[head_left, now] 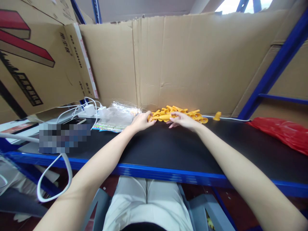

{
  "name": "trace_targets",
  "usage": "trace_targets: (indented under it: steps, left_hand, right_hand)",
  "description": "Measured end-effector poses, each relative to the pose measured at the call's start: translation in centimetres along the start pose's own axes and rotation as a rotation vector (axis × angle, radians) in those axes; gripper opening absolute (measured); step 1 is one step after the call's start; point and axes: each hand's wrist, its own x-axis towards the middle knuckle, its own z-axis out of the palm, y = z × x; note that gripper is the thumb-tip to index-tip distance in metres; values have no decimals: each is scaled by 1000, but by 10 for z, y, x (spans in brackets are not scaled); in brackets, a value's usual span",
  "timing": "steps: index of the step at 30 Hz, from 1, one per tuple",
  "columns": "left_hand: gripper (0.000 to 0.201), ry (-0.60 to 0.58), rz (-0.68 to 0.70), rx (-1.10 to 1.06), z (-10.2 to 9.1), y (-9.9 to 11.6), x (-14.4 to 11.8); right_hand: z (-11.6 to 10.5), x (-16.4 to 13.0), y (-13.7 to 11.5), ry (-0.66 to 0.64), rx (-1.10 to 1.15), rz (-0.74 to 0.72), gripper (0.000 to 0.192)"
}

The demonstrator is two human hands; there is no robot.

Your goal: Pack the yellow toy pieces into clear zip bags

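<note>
Here, clear plastic bags (116, 113) lie crinkled and shiny left of centre, a multicoloured printed strip along their lower edge; whether anything is inside cannot be told. A red plastic bag (281, 132) slumps at the right edge, contents hidden. A large cardboard box (47, 78) fills the upper left. In the middle, the left hand (143, 121) is closed on one end of a yellow piece (160, 117); the right hand (181, 120), fingers partly spread, meets its other end, its grip unclear. Just behind sits a pile of yellow parts (193, 113), smooth, with stems and rounded cups; one cup-shaped part (217, 116) stands apart to the right. The table (168, 146) is matt black, blue-edged, backed by a creased cardboard sheet (199, 61).
</note>
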Motion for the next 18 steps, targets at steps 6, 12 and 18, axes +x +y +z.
trace_targets:
  steps: [6, 12, 18]
  left_hand:
    - [40, -8, 8, -2, -1, 1, -1]
    - [39, -31, -9, 4, -4, 5, -1]
    - [37, -23, -10, -19, -2, 3, 0]
  right_hand:
    - [0, 3, 2, -3, 41, -7, 35]
    - [3, 3, 1, 43, 58, 24, 37]
    - [4, 2, 0, 38, 83, 67, 42]
